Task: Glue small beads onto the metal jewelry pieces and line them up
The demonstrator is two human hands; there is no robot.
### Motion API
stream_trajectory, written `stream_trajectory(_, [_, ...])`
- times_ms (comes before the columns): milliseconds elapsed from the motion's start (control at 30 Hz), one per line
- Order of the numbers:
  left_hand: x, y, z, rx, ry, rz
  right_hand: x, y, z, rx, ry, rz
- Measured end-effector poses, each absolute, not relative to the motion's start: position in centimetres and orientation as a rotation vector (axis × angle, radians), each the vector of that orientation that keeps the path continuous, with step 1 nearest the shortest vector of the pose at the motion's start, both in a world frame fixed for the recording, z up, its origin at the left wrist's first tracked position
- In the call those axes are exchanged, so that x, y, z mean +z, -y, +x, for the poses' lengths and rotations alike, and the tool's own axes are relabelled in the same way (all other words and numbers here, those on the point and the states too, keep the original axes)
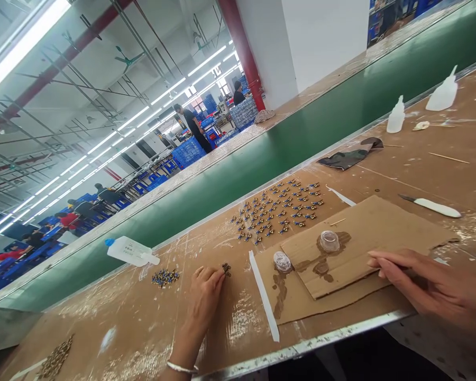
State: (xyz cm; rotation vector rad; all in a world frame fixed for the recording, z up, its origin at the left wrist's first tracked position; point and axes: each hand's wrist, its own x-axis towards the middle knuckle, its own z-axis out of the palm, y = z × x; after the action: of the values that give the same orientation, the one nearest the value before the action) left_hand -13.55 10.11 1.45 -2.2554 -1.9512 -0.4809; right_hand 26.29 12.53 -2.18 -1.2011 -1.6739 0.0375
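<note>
My left hand [207,288] rests low over the brown-covered table, fingers bent together at a little heap of small dark metal parts [226,269]. What its fingertips pinch, if anything, is hidden. My right hand [428,280] hovers over the right part of the cardboard [365,238], thumb and forefinger pressed together; anything between them is too small to make out. On the cardboard are a small clear cup [329,241] and a whitish round lid-like piece [282,262], with wet brown stains around them. Beyond lie rows of small blue-and-gold pieces [277,209].
Left lie a blue-capped bottle [130,251], a pile of blue-and-gold pieces [165,278] and brass-coloured parts [56,357]. Right are a white-handled knife [436,207], camouflage cloth [351,154] and squeeze bottles [396,115]. A green conveyor belt [301,137] runs behind; people work farther off.
</note>
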Motion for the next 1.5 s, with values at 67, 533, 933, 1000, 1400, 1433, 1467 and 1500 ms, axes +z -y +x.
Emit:
stream_trajectory(67, [1.4,-10.1,-13.3,-0.45,1.909,-2.26,-2.0,-12.5,26.2,0.061,1.669,-1.198])
stream_trajectory(533, [3.8,-7.3,-9.9,-0.32,2.062,-2.516,-2.1,-12.3,26.3,0.109,1.641,-1.163])
stream_trajectory(933, [3.8,-7.3,-9.3,-0.214,2.029,-2.564,-2.1,-12.1,26.3,0.139,1.667,-1.182])
stream_trajectory(1000, [3.2,-6.5,-9.6,-0.283,2.085,-2.501,-2.3,-12.1,26.3,0.105,1.679,-1.169])
stream_trajectory(1400, [0.1,-2.5,-9.6,-0.677,2.081,-2.292,-3.0,-12.0,26.4,0.123,1.699,-1.189])
stream_trajectory(1433, [0.1,-2.5,-9.6,-0.668,2.067,-2.291,-3.1,-12.0,26.4,0.129,1.701,-1.184])
stream_trajectory(1467, [0.1,-2.6,-9.5,-0.661,2.043,-2.291,-3.1,-12.0,26.5,0.131,1.704,-1.18])
stream_trajectory(1500, [0.1,-2.6,-9.4,-0.657,2.012,-2.291,-3.1,-12.0,26.5,0.127,1.707,-1.179])
